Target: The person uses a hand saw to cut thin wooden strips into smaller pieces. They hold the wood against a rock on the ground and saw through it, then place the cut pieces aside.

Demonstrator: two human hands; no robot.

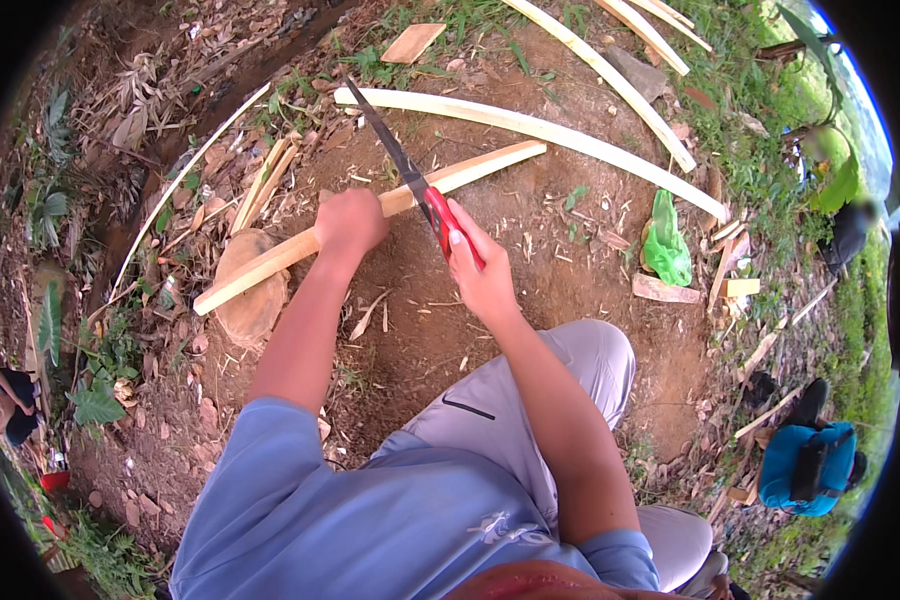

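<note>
My left hand is closed around a pale wooden strip and leans on it from above. The strip's near-left end rests across a round log stump, while its other end reaches out to the right over bare soil. In my right hand is the red handle of a handsaw. Its dark blade crosses the strip just right of my left hand, pointing away to the upper left. Whether the teeth have cut into the wood cannot be made out.
Beyond the strip lies a long pale slat, with another slat farther right. Short wood pieces lie behind the stump. A green plastic bag sits on the right by a wood offcut. People are at the edges, one in teal.
</note>
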